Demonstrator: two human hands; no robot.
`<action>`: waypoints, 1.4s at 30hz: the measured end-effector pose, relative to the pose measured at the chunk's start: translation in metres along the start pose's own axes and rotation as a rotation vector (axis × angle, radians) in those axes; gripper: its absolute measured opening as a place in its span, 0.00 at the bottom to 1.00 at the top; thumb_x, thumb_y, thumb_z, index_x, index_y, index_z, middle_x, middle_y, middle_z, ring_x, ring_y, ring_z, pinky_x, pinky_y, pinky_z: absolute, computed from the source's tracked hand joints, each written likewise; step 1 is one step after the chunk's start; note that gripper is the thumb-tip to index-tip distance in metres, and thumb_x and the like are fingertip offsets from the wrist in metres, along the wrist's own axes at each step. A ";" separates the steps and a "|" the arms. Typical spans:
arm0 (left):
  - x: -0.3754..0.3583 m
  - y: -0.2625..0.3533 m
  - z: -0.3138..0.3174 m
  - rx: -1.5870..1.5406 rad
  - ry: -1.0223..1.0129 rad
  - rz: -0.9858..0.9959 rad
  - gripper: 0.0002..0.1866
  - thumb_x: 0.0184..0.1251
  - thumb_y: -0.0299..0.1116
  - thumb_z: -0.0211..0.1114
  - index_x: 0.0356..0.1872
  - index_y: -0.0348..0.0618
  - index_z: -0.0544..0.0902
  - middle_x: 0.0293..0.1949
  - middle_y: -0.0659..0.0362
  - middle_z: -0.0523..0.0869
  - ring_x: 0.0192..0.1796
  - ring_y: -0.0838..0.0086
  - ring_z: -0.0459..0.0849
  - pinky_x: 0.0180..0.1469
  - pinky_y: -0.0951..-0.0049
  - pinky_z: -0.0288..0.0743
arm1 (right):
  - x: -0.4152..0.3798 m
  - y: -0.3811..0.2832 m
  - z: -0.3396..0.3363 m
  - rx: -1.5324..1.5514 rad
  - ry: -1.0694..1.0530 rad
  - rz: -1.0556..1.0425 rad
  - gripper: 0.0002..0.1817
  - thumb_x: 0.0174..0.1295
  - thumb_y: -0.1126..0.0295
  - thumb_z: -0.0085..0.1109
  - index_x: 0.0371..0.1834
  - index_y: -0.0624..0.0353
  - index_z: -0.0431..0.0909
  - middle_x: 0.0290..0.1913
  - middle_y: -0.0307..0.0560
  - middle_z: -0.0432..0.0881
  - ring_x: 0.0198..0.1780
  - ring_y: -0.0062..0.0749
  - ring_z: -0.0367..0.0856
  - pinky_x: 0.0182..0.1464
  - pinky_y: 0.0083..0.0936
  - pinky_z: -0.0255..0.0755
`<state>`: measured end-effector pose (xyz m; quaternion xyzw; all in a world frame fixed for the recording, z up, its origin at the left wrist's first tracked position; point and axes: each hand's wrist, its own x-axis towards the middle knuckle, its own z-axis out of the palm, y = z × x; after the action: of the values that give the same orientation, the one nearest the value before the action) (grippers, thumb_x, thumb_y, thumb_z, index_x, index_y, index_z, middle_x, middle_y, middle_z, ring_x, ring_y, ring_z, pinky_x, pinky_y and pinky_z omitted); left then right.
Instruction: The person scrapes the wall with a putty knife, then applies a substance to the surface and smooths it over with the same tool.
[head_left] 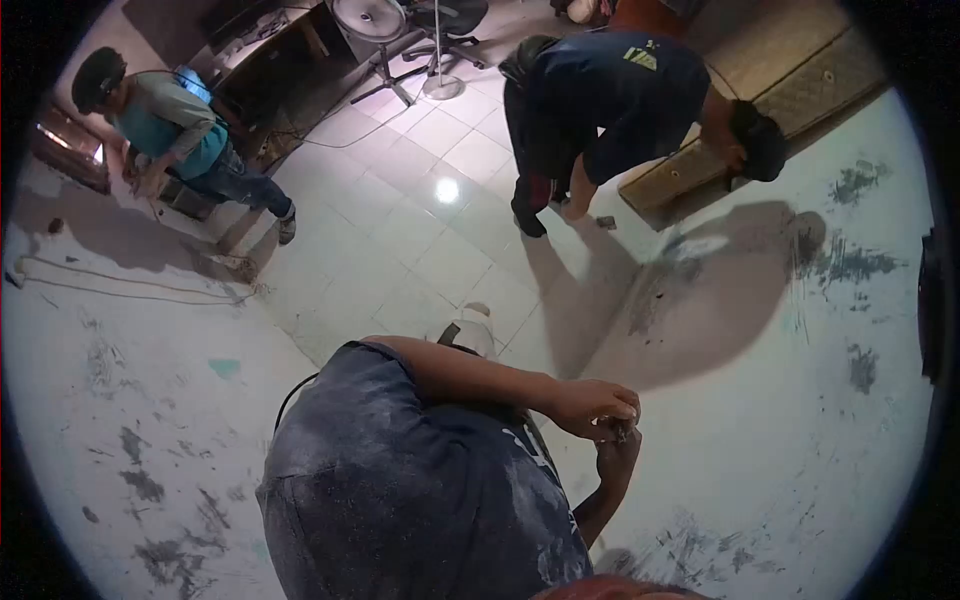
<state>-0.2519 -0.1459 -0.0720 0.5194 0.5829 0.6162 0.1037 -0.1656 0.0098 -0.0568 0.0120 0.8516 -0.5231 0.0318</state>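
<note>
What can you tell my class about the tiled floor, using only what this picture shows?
The floor is pale, square tiles with thin, darker seams, ceramic-looking and smooth. It lies flat between light, smudged walls. A round bright spot shines near its middle, and shadows cross it. A person in a dark shirt and another in teal stand on it; a pole's round base rests there too.

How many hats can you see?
2. One dark hat is on the standing person at the upper left. One black cap is on the bending person at the upper right. Dark corners might hide more.
</note>
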 end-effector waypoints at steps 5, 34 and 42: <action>-0.013 0.000 -0.004 0.011 -0.069 -0.043 0.14 0.50 0.22 0.70 0.40 0.37 0.79 0.51 0.50 0.78 0.56 0.56 0.77 0.56 0.59 0.73 | -0.015 0.019 0.012 -0.071 -0.009 -0.046 0.11 0.59 0.67 0.60 0.37 0.66 0.78 0.31 0.48 0.83 0.33 0.28 0.79 0.37 0.27 0.73; 0.031 -0.015 0.011 -0.090 -0.122 -0.034 0.12 0.56 0.18 0.65 0.42 0.41 0.81 0.51 0.49 0.81 0.56 0.55 0.78 0.58 0.56 0.71 | -0.085 -0.059 -0.175 0.222 0.872 -0.380 0.40 0.53 0.22 0.45 0.20 0.54 0.58 0.18 0.31 0.53 0.19 0.19 0.49 0.22 0.22 0.42; 0.066 -0.030 -0.005 -0.015 -0.226 -0.132 0.11 0.57 0.19 0.65 0.42 0.40 0.81 0.53 0.49 0.79 0.58 0.57 0.77 0.59 0.58 0.71 | -0.036 -0.121 -0.223 -0.196 0.903 -0.689 0.43 0.51 0.20 0.45 0.18 0.57 0.55 0.19 0.34 0.54 0.19 0.21 0.53 0.22 0.22 0.46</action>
<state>-0.2989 -0.0914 -0.0618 0.5453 0.5956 0.5499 0.2131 -0.1459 0.1543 0.1540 -0.0471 0.7799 -0.3650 -0.5063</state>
